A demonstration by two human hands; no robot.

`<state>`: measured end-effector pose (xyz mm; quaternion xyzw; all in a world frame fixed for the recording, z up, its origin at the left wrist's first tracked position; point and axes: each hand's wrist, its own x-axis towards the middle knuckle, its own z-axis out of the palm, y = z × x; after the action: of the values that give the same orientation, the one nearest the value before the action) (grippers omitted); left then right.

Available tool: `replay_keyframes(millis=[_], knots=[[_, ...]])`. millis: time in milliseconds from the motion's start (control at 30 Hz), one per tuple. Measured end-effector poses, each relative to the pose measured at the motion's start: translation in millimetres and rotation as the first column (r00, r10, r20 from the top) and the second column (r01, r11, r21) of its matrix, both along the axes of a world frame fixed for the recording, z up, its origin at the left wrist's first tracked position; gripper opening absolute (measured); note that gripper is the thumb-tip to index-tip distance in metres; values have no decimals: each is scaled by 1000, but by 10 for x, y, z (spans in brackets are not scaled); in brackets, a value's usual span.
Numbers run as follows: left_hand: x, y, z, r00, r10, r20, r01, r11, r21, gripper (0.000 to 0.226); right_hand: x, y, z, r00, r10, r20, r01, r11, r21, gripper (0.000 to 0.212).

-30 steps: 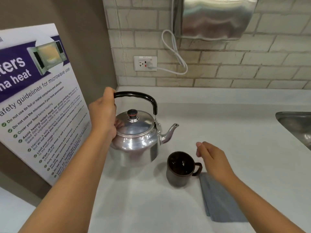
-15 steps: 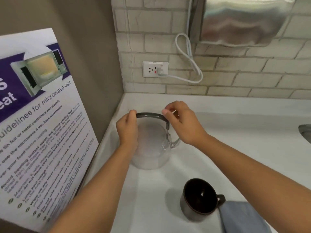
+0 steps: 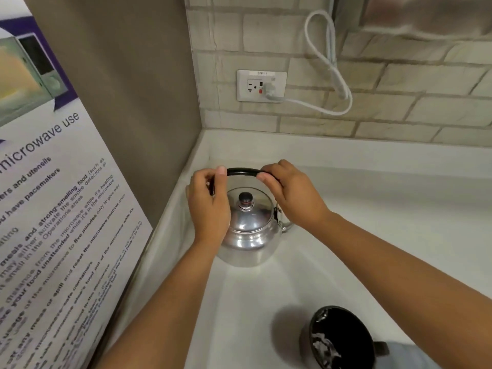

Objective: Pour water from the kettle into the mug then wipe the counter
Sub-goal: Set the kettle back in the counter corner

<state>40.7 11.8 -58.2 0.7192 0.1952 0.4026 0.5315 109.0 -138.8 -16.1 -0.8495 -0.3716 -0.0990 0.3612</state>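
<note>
A shiny metal kettle with a black arched handle and a black lid knob stands on the white counter, near the corner. My left hand grips the left end of the handle. My right hand grips its right end and covers most of the spout. A dark mug stands at the lower right, its handle pointing right, with some liquid glinting inside. A grey-blue cloth lies just right of the mug, partly cut off by the frame edge.
A large microwave safety poster leans against the brown wall on the left. On the brick back wall sit a socket with a white looped cable and a steel wall unit above.
My right hand left the mug's side and took the right end of the kettle handle. The view moved closer and left, so the mug and cloth slid to the lower right.
</note>
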Motion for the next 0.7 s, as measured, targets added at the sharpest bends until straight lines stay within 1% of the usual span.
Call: replay_keyframes(millis=[33,67,133,200,300,400,533,700], knots=[[-7,29,-14,1000,11,3,-11,995,95,17,50,17,-12,1000,-13,-2,13,1000,-5,33],[-2,67,-24,1000,12,-6,-11,988,153,14,102,38,-24,1000,-25,-5,24,1000,-18,34],[33,154,-39,998,-1,-55,11,982,191,15,193,77,-51,998,-49,-25,48,997,-59,37],[95,240,-35,992,-27,-124,50,982,182,17,268,106,-91,996,-70,-64,64,993,-99,39],[175,357,-14,961,-61,-269,112,977,179,18,341,138,-155,988,-83,-130,60,983,-171,37],[220,404,3,919,-113,-378,156,984,84,16,412,160,-190,960,-112,-257,48,969,-242,42],[268,439,24,873,-152,-463,174,985,4,13,455,174,-210,937,-146,-318,59,961,-269,52],[288,445,100,839,-153,-522,194,981,24,17,445,177,-199,907,-194,-373,100,961,-257,53]])
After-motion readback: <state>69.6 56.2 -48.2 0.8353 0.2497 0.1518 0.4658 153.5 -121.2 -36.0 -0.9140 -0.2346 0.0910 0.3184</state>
